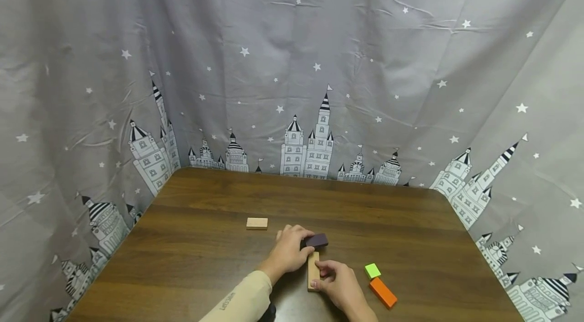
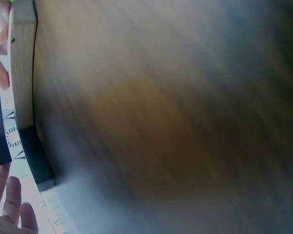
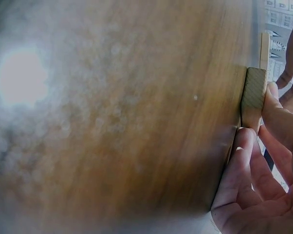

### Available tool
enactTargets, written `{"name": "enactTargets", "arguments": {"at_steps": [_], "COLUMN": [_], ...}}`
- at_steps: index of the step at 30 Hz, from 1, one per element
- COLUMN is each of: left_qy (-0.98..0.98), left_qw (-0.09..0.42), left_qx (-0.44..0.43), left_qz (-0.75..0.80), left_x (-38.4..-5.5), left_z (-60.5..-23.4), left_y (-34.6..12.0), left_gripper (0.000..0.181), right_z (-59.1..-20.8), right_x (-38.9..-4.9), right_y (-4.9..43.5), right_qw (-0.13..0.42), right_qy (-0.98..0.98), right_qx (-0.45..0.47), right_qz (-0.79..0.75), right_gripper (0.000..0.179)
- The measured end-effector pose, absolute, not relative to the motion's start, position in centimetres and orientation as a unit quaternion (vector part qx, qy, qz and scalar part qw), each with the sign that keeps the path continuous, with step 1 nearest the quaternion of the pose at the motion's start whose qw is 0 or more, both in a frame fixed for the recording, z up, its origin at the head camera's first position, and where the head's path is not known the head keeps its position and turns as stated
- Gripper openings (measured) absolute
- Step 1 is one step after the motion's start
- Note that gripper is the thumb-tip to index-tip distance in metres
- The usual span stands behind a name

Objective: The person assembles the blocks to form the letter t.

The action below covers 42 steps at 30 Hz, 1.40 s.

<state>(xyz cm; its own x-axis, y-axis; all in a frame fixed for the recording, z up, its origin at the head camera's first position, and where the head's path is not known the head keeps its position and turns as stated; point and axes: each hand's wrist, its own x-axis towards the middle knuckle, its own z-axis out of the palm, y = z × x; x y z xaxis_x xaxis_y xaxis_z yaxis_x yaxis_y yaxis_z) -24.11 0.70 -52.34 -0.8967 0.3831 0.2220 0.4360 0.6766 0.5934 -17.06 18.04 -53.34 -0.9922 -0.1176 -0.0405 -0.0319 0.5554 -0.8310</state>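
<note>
Our left hand (image 1: 289,252) pinches a purple block (image 1: 320,240), our right hand (image 1: 339,284) a wooden block (image 1: 313,267) — both likely light, stiff, best held by long sides.

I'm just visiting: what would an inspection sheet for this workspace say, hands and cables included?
Surface: brown table with streaky grain.
Job's things: pale wooden block; lower dark block at its end; upper dark block.
Clutter: second pale block; green block beside orange block.
Grippers: left hand pinches the upper dark block; right hand holds the pale wooden block.
Cables: nothing seen.
Surroundings: grey curtain with castles and stars.
</note>
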Motion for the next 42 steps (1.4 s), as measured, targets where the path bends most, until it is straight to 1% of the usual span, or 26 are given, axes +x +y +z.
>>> {"name": "enactTargets", "arguments": {"at_steps": [6,14,29,35,38,42], "left_qy": [-0.917,-0.925,-0.923,-0.927,-0.93,-0.929], "left_qw": [0.055,0.057,0.017,0.012,0.016,0.014], "left_qx": [-0.236,-0.239,-0.231,-0.209,-0.194,-0.181], "left_qz": [-0.315,-0.289,-0.308,-0.312,-0.311,-0.322], "left_x": [-24.5,-25.1,-25.6,-25.8,-26.0,-26.2], "left_z": [-53.0,-52.6,-52.4,-52.9,-53.1,-53.3], "left_y": [1.6,2.5,2.9,2.8,2.7,2.5], "left_gripper": [0.031,0.031,0.023,0.018,0.017,0.011], "right_z": [-53.4,-53.2,-53.2,-53.3,-53.4,-53.4], "right_x": [-17.0,-17.1,-16.9,-16.8,-16.8,-16.8], "right_y": [18.0,17.9,18.0,18.0,18.1,18.2], "right_qw": [0.039,0.042,0.037,0.032,0.035,0.04], "right_qy": [0.878,0.874,0.875,0.874,0.876,0.878], "right_qx": [-0.055,-0.06,-0.059,-0.057,-0.05,-0.044], "right_qz": [-0.474,-0.48,-0.479,-0.481,-0.478,-0.475], "right_gripper": [0.045,0.048,0.047,0.046,0.044,0.045]}}
